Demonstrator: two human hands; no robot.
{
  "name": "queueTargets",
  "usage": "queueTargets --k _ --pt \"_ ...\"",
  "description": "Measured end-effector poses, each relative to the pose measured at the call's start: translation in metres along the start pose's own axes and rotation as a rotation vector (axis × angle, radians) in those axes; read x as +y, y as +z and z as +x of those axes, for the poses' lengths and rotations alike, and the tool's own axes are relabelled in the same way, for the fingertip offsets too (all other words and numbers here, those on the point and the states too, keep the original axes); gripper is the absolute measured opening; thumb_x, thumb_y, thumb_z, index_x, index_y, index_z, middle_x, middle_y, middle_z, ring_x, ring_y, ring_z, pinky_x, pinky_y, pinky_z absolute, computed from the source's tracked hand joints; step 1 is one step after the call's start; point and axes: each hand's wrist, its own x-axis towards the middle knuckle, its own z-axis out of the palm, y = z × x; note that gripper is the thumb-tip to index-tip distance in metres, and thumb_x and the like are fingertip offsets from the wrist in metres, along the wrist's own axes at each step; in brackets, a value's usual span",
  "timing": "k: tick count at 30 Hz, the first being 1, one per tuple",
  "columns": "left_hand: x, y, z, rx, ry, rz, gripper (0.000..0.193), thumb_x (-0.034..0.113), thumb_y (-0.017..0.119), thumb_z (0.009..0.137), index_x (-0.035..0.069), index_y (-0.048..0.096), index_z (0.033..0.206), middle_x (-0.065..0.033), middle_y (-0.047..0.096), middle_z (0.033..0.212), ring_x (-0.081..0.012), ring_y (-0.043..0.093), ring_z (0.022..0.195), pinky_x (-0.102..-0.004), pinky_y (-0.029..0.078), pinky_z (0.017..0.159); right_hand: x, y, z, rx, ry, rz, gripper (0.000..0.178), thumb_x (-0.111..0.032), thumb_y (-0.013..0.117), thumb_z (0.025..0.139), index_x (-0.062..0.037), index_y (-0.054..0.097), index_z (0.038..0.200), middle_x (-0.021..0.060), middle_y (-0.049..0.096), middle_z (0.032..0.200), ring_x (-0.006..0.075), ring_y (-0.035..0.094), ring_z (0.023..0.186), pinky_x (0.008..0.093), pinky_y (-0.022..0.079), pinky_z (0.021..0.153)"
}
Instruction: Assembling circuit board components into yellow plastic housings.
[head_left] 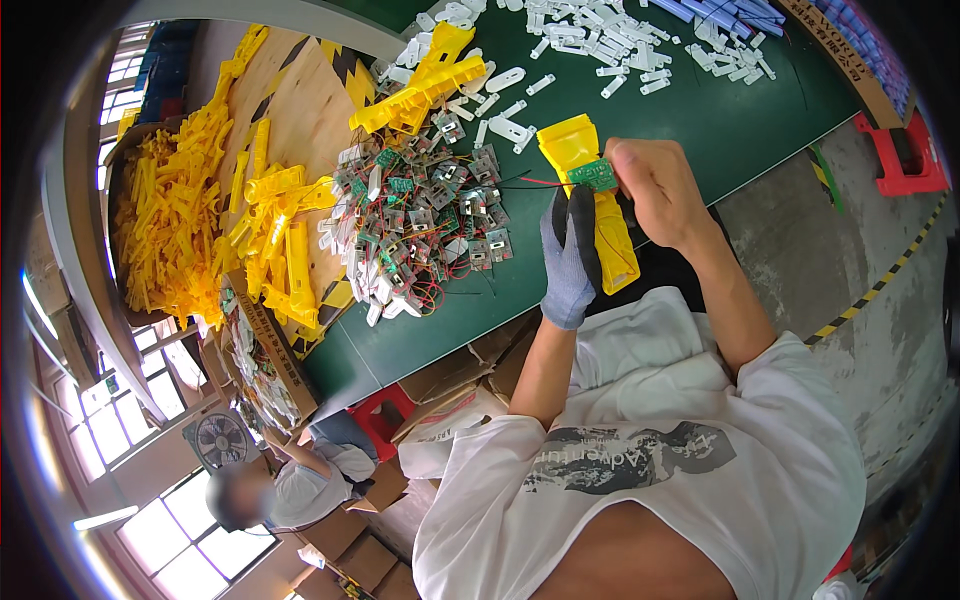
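- the left hand (568, 250), in a grey-blue glove with dark fingers, is closed around a yellow shell (614, 240); the shell runs lengthwise past the gloved fingertips, one end beyond them and the other back toward the wearer's lap.
- the right hand (657, 190), bare, has its fingers curled in, seeming to pinch the right end of a green circuit board (592, 176).
- the board lies across the shell's middle, just beyond the gloved fingertips; whether it touches the shell or hovers over it, i cannot tell.
- a red wire (545, 182) trails from the board to the left, past the gloved fingertips.
- left of the gloved fingers, on the green table (770, 110), sits a heap of wired boards (430, 210); beyond both hands' fingers lie scattered white plastic parts (590, 30).
- the step in hand looks like bringing board and shell together.
- as i judge it, the next move calls for a steady gloved hold, the bare fingers lining the board up with the shell, and the wire kept from getting trapped beneath.
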Motion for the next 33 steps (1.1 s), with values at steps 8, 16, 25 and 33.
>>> queueTargets --k 8,16,25,33 --pt "-0.004 -0.006 0.002 0.007 0.11 0.125 0.026 0.026 0.043 0.102 0.001 0.053 0.099 -0.0045 0.057 0.077 -0.0099 0.055 0.062 -0.0259 0.045 0.055 -0.005 0.003 -0.001 -0.055 -0.007 -0.142 0.031 -0.022 0.047 0.097 -0.0003 0.048 0.075 0.0159 0.049 0.059 0.0331 0.047 0.052 0.0398 0.036 0.051" --pt "-0.02 -0.011 0.002 0.068 0.228 0.165 0.024 0.023 0.042 0.102 0.001 0.052 0.098 -0.004 0.056 0.08 -0.0096 0.055 0.068 -0.0259 0.045 0.059 0.004 0.016 -0.006 -0.023 0.019 -0.201 0.03 -0.024 0.045 0.099 -0.0012 0.048 0.08 0.0184 0.052 0.063 0.0391 0.051 0.059 0.0443 0.038 0.054" --pt "-0.009 -0.005 0.002 0.062 0.156 0.108 0.024 0.023 0.042 0.101 0.001 0.053 0.099 -0.0043 0.057 0.081 -0.0121 0.056 0.069 -0.0287 0.046 0.06 0.001 0.015 -0.012 -0.069 0.061 -0.119 0.021 -0.02 0.045 0.099 -0.0016 0.045 0.088 0.0198 0.054 0.067 0.0406 0.053 0.064 0.0447 0.039 0.056" --pt "-0.01 0.0 0.001 0.087 0.271 0.314 0.026 0.023 0.042 0.1 -0.001 0.052 0.098 -0.0073 0.058 0.076 -0.0139 0.057 0.066 -0.0308 0.045 0.057 -0.002 0.017 -0.013 0.011 0.095 -0.056 0.023 -0.02 0.05 0.097 -0.0021 0.046 0.083 0.0161 0.054 0.065 0.0372 0.05 0.058 0.0407 0.039 0.054"
